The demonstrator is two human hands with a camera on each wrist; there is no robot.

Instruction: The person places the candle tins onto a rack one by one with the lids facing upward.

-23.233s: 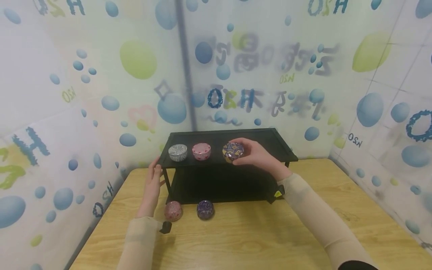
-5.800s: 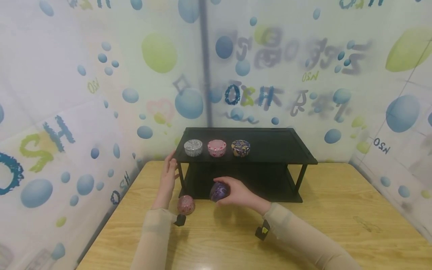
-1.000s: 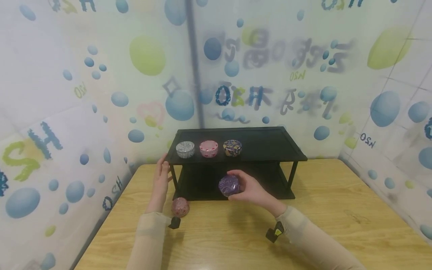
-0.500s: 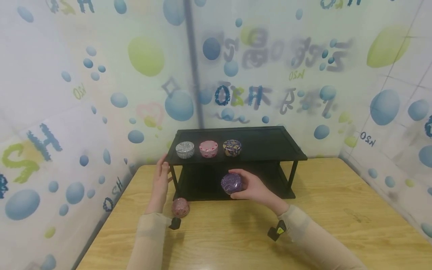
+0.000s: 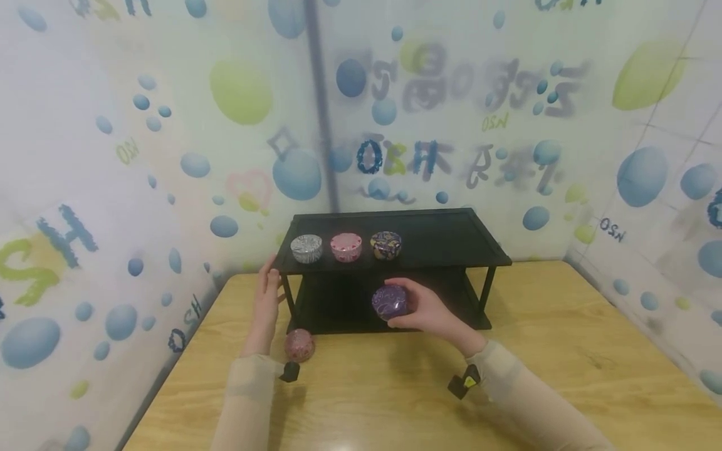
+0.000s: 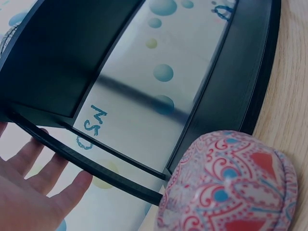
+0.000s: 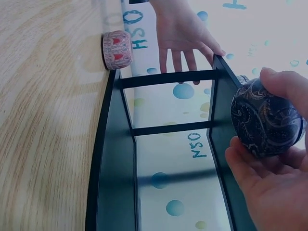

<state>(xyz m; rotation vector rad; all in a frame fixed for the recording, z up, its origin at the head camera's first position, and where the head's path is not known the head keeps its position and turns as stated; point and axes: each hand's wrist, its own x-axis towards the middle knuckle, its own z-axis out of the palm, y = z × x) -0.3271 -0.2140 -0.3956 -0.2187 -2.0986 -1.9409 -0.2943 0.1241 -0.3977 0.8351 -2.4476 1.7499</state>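
My right hand (image 5: pixel 431 313) grips a round purple tin (image 5: pixel 389 302) with swirl patterns, thumb and fingers around its side. It is held in front of the gap between the two tiers of a black shelf (image 5: pixel 440 241). In the right wrist view the tin (image 7: pixel 264 118) looks dark blue with paisley print. My left hand (image 5: pixel 264 307) rests against the shelf's left end, its fingers extended by the side post in the left wrist view. A pink patterned tin (image 5: pixel 299 345) sits on the table near that hand, just off the shelf's front left corner.
Along the upper tier stand a black-and-white tin (image 5: pixel 307 249), a pink tin with red motifs (image 5: pixel 346 248) and a purple-and-yellow tin (image 5: pixel 386 245). The shelf stands on a wooden table (image 5: pixel 361 394), with a printed curtain (image 5: pixel 237 156) behind it.
Earlier, my right hand held the purple-and-yellow tin at the upper tier, where it now stands. The purple tin has left the table and lately rises slightly rightward. My left hand stays put.
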